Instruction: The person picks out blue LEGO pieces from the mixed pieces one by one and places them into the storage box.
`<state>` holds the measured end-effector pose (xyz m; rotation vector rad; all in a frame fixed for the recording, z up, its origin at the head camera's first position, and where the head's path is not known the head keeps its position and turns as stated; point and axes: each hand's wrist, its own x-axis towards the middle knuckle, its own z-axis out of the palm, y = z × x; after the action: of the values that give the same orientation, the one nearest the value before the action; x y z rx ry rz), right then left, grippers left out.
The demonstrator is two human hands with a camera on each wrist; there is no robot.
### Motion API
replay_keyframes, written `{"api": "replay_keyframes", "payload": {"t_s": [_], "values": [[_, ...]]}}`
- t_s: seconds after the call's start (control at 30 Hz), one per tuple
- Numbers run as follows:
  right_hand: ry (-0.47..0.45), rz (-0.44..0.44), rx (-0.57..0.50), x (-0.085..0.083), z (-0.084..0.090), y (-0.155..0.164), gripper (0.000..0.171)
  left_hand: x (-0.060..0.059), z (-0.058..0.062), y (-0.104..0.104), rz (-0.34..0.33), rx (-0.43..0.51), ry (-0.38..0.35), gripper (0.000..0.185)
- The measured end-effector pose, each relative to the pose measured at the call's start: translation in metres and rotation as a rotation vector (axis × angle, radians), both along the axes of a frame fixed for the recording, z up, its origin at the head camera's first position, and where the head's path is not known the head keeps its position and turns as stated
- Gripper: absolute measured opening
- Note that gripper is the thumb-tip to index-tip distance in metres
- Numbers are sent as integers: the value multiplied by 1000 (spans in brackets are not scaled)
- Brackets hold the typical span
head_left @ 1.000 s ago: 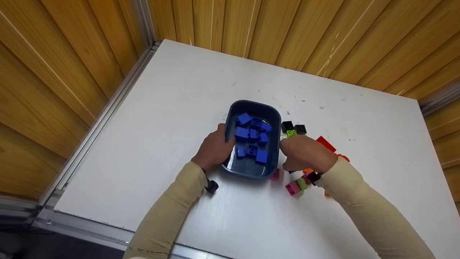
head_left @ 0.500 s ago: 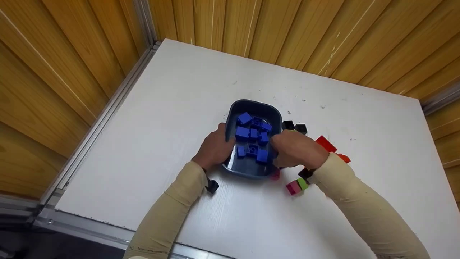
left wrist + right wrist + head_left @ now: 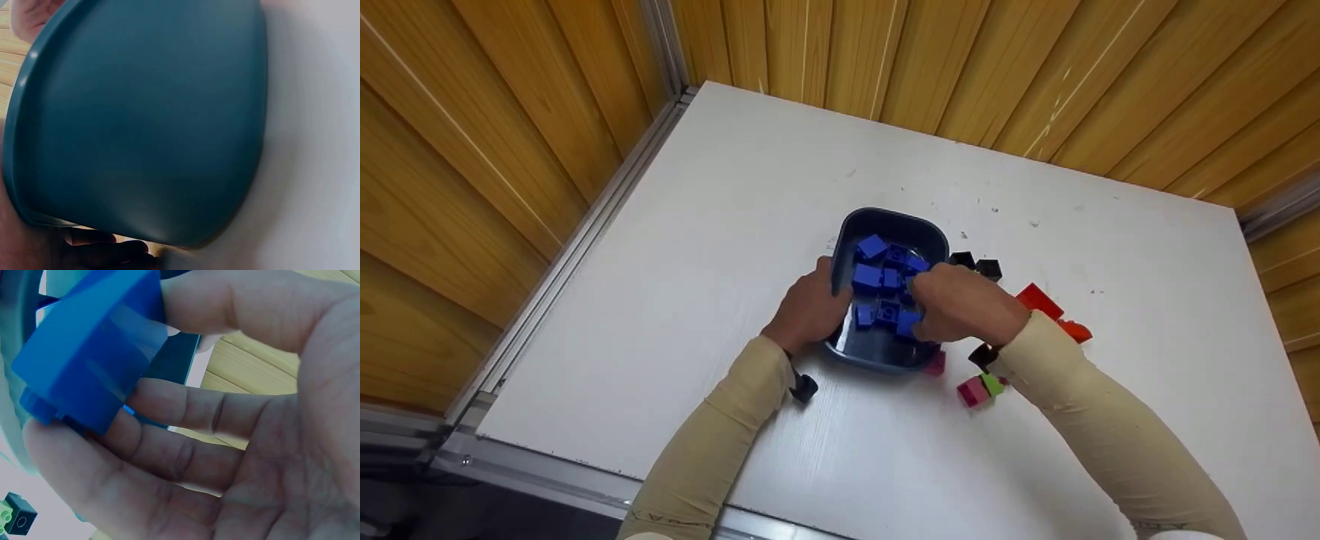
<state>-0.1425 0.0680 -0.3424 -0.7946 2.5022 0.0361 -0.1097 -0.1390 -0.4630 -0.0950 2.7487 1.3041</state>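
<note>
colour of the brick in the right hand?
Blue brick, pinched by the right hand; clearest in the right wrist view.

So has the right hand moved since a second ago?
Yes. In the head view the right hand has shifted left, from beside the blue tray to over its right rim, and it now pinches a blue brick. The tray itself stayed put.

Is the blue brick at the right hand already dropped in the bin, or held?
Held. In the right wrist view the right hand pinches the blue brick between thumb and fingers, over the dark blue bin.
</note>
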Motion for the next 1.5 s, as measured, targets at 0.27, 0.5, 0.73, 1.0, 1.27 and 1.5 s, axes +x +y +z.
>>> {"api": "replay_keyframes", "payload": {"t_s": [0.27, 0.5, 0.73, 1.0, 1.27, 1.5], "values": [[31, 18, -72, 0, -2, -10, 17, 0, 1, 0, -2, 2, 16, 42], [38, 41, -90, 1, -5, -18, 17, 1, 3, 0, 5, 15, -7, 49], [77, 96, -127, 1, -8, -25, 24, 0, 4, 1, 8, 4, -7, 47], [92, 140, -148, 1, -12, -31, 23, 1, 3, 1, 8, -5, 6, 45], [115, 163, -148, 1, -26, -37, 26, 1, 3, 1, 15, -10, 9, 40], [88, 167, -127, 2, -40, -42, 27, 1, 4, 0, 10, -5, 11, 39]]}}
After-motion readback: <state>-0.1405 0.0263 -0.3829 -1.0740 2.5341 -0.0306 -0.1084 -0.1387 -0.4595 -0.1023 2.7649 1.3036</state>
